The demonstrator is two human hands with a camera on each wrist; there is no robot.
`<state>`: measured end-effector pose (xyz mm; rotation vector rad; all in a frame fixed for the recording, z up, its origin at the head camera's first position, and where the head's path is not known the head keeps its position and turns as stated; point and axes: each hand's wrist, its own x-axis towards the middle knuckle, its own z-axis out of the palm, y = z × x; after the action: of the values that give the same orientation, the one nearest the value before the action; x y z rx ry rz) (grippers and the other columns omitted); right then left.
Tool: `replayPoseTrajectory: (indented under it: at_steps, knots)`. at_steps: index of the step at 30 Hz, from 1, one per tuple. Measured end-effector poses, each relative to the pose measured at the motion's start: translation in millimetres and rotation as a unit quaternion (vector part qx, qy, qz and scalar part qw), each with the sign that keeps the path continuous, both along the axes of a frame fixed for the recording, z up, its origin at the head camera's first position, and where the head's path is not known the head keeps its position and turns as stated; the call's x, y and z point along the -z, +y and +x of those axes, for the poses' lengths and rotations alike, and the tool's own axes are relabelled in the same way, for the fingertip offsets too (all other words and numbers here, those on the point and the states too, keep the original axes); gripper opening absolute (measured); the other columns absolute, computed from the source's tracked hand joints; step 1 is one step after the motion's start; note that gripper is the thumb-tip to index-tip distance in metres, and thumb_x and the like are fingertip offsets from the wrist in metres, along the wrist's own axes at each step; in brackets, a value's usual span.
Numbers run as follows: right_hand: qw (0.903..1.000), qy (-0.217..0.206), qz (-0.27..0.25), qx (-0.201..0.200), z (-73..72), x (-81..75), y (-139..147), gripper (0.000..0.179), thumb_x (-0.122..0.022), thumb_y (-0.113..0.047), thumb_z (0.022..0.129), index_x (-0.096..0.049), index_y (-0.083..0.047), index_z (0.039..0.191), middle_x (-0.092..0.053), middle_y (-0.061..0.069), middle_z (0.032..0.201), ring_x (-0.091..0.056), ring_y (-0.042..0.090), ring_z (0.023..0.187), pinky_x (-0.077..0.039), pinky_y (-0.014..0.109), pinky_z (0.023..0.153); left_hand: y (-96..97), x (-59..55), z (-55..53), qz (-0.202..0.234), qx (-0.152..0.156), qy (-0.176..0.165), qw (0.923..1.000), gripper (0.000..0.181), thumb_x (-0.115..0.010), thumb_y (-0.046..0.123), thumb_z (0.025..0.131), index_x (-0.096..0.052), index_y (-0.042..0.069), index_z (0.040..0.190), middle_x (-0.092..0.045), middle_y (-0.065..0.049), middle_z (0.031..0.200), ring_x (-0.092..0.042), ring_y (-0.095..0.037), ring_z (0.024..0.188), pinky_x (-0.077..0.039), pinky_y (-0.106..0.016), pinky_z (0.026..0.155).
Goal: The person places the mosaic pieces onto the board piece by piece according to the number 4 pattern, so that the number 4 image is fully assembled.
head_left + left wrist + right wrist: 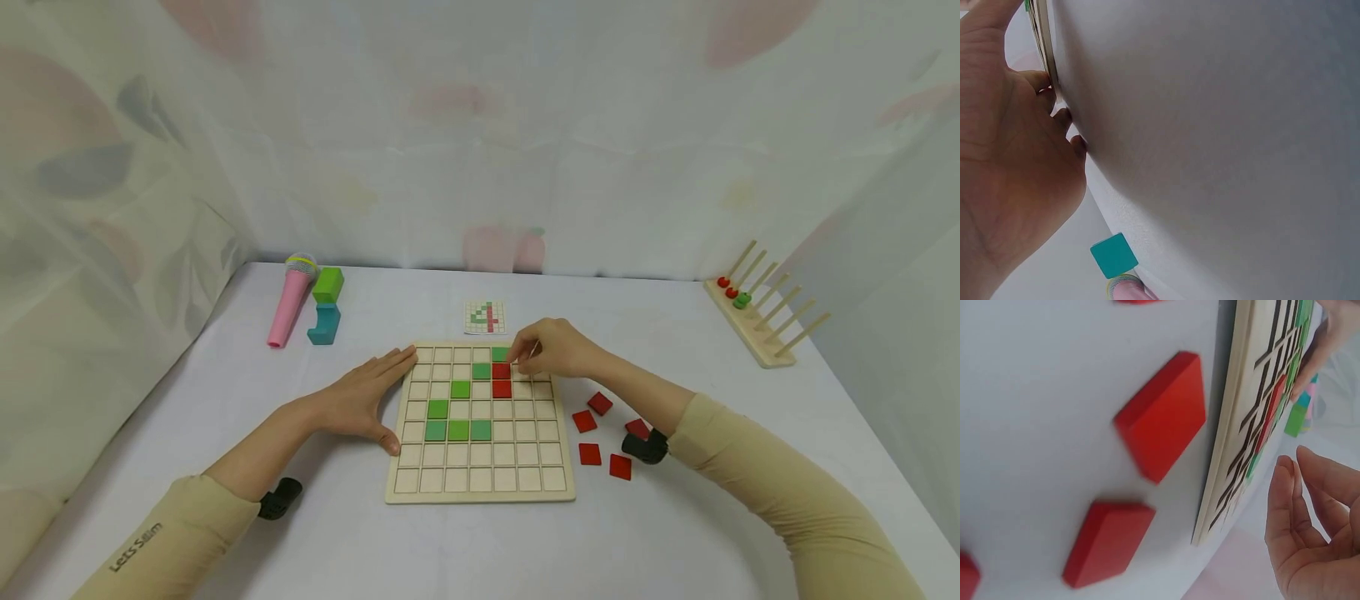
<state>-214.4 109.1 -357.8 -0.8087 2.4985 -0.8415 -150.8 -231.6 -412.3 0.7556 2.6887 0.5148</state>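
A wooden grid board [517,479] lies flat on the table, with several green tiles [459,389] and two red tiles [501,389] set in its squares. Along the board's left edge my left hand [351,408] rests, thumb and fingers spread and touching the rim. Over the upper right part of the board is my right hand [558,348], its fingertips beside the upper red tile. In the right wrist view, thumb and forefinger of the right hand [1316,528] come close together with no tile visible between them. Several loose red tiles [1166,415] lie right of the board.
Behind the board lies a small pattern card [484,317]. Back left are a pink toy microphone [288,308], a green block [328,285] and a teal block [324,324]. A wooden peg rack [750,325] with small red and green pieces stands at the right.
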Motion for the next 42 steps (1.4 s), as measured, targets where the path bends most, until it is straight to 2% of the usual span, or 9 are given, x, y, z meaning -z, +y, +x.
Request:
replayPoseTrajectory:
  at_steps: [9, 19, 24, 35, 42]
  knots:
    - [0.9998, -0.011, 0.014, 0.003, -8.0, 1.5, 30.1, 0.015, -0.072, -0.011, 0.087, -0.075, -0.012, 0.101, -0.071, 0.002, 0.090, -0.064, 0.013, 0.081, -0.052, 0.024, 0.071, 0.6, -0.4, 0.3, 0.000, 0.000, -0.001, 1.0000, 0.141, -0.082, 0.071, 0.053, -0.015, 0.007, 0.159, -0.008, -0.009, 0.169, -0.010, -0.037, 0.156, -0.018, -0.060, 0.125]
    - [0.9961, -0.056, 0.047, -0.050, -17.0, 3.3, 73.3, 0.018, -0.071, -0.012, 0.087, -0.073, -0.014, 0.105, -0.072, 0.000, 0.094, -0.065, 0.012, 0.084, -0.053, 0.029, 0.080, 0.3, -0.3, 0.5, 0.003, 0.002, 0.000, 1.0000, 0.141, -0.082, 0.071, 0.053, -0.015, 0.006, 0.159, -0.008, -0.010, 0.169, -0.010, -0.038, 0.156, -0.018, -0.060, 0.125]
    - [0.9932, -0.079, 0.066, -0.055, -16.1, 3.9, 89.4, 0.021, -0.072, -0.013, 0.086, -0.073, -0.017, 0.107, -0.071, -0.003, 0.094, -0.065, 0.013, 0.087, -0.051, 0.030, 0.082, 1.5, -1.0, 0.9, -0.001, 0.000, -0.003, 1.0000, 0.141, -0.082, 0.071, 0.054, -0.014, 0.006, 0.159, -0.008, -0.010, 0.169, -0.010, -0.038, 0.156, -0.017, -0.060, 0.125]
    - [0.9911, -0.098, 0.072, -0.056, -10.2, 10.7, 109.3, 0.021, -0.072, -0.012, 0.083, -0.073, -0.021, 0.103, -0.070, -0.001, 0.096, -0.061, 0.015, 0.092, -0.051, 0.030, 0.084, 1.6, -2.2, 1.2, -0.001, -0.004, -0.006, 1.0000, 0.140, -0.083, 0.069, 0.054, -0.014, 0.007, 0.159, -0.008, -0.009, 0.169, -0.009, -0.037, 0.156, -0.017, -0.060, 0.125]
    - [0.9902, -0.116, 0.042, -0.066, -8.0, 15.5, 114.5, 0.024, -0.077, -0.010, 0.080, -0.073, -0.015, 0.103, -0.069, 0.004, 0.095, -0.059, 0.014, 0.082, -0.051, 0.023, 0.073, 1.1, -0.8, 0.8, 0.000, 0.000, -0.001, 1.0000, 0.140, -0.083, 0.070, 0.054, -0.015, 0.007, 0.159, -0.008, -0.009, 0.169, -0.010, -0.037, 0.156, -0.018, -0.060, 0.124]
